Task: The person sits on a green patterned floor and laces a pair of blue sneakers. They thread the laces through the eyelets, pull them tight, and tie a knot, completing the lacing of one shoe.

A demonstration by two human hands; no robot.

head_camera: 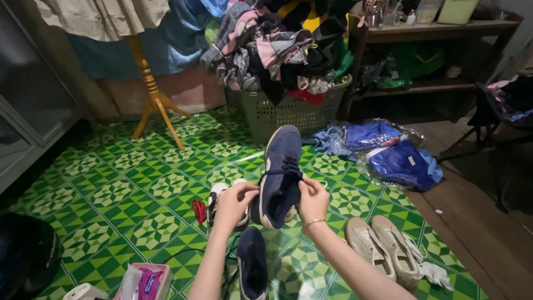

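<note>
A navy blue sneaker point(280, 172) is held up over the green patterned floor, toe pointing away. My left hand point(236, 201) grips its left side near the collar. My right hand point(312, 199), with a thin bracelet on the wrist, pinches the dark laces on the right side. The matching navy sneaker point(252, 264) lies on the floor below, between my forearms. A white and black shoe point(217, 201) sits partly hidden behind my left hand, with a small red item point(199, 211) beside it.
A pair of beige sneakers point(383, 244) lies at the right with white cloth. A grey laundry basket point(288, 114) heaped with clothes stands behind. Blue bagged clothes point(397, 161), a wooden stand point(152, 91), a shelf point(438, 33) and a pink tissue box point(145, 282) surround me.
</note>
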